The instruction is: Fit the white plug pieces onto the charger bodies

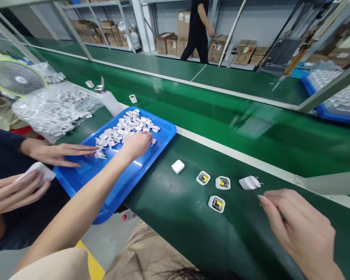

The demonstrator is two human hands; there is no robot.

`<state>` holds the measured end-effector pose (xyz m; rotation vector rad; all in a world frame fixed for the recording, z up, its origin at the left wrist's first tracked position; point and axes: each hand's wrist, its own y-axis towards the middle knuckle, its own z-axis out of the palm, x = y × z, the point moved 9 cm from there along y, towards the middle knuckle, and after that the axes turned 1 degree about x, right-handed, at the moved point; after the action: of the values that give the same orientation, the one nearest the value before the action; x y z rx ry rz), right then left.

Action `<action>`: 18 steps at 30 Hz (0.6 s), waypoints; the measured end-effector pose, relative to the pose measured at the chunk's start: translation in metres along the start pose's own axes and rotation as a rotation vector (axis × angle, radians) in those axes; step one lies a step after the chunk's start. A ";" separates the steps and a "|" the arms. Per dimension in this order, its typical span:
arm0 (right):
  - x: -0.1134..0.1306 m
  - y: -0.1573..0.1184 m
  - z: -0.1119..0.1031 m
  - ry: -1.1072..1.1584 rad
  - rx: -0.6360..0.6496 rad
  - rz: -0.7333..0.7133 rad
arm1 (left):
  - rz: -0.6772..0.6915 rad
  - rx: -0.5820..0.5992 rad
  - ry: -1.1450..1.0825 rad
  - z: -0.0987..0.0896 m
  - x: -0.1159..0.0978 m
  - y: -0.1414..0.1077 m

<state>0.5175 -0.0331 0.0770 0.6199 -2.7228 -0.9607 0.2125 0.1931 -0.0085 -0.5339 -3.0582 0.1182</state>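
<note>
My left hand (137, 146) reaches into a blue tray (163, 142), its fingers curled down into a pile of small white plastic plug pieces (113, 134). Whatever the fingertips grip is hidden behind the hand. My right hand (303, 229) is closed over the green bench, thumb against the curled fingers; I cannot make out anything between them. Just beyond it lies a white charger (250, 182) with its prongs pointing right. To its left are three open white charger housings (216, 203) with black and yellow parts inside. A closed white housing (177, 166) lies nearer the tray.
At left, a co-worker's hand (58, 152) touches plug pieces in the tray; their other hand (20, 188) holds a white piece. Behind are a plastic bag of white parts (58, 109), a pump bottle (109, 101) and a fan (19, 77). A person (196, 31) walks beyond the green belt.
</note>
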 end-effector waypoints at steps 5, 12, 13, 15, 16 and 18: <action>0.002 -0.002 0.000 0.028 0.003 -0.001 | 0.029 0.018 -0.079 0.007 -0.003 0.015; 0.010 -0.002 0.005 0.154 0.025 0.054 | 0.005 -0.209 -0.394 -0.042 -0.052 -0.037; 0.015 -0.002 0.010 0.178 0.055 0.046 | 0.019 -0.228 -0.617 -0.044 -0.075 -0.054; 0.027 -0.004 0.020 0.190 0.108 0.011 | 0.155 -0.053 -0.967 -0.032 -0.138 -0.083; 0.031 -0.006 0.022 0.176 0.105 -0.005 | 0.220 0.013 -1.044 -0.028 -0.166 -0.095; 0.030 -0.012 0.020 0.147 0.040 -0.018 | 0.347 0.124 -1.108 -0.023 -0.208 -0.110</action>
<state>0.4888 -0.0438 0.0555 0.6945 -2.6166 -0.8310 0.3720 0.0210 0.0187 -1.3664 -3.8528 0.8761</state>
